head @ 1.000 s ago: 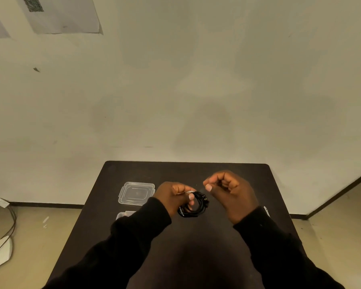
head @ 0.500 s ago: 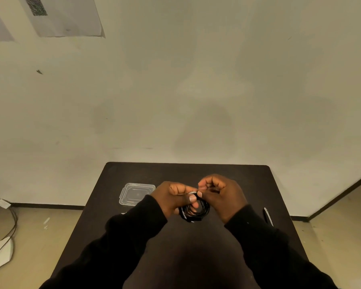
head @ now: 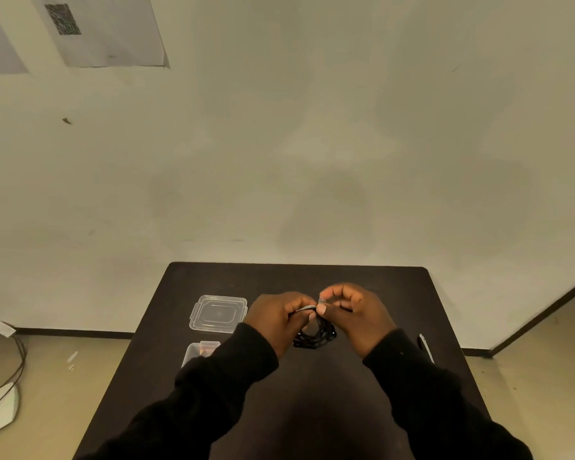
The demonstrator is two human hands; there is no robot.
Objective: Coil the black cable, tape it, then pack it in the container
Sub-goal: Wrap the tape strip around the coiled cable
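Both arms enter from the lower edge in black sleeves and converge near the centre. Left hand [head: 278, 318]: knuckles up, fingers curled, gripping the coiled black cable [head: 316, 336], which hangs below the fist. Right hand [head: 356, 315]: raised level with the left, fingers bent, thumb and forefinger meeting at a pale strip, apparently tape [head: 307, 308], on the top of the coil; the contact is too small to confirm. The two thumbs touch or nearly touch.
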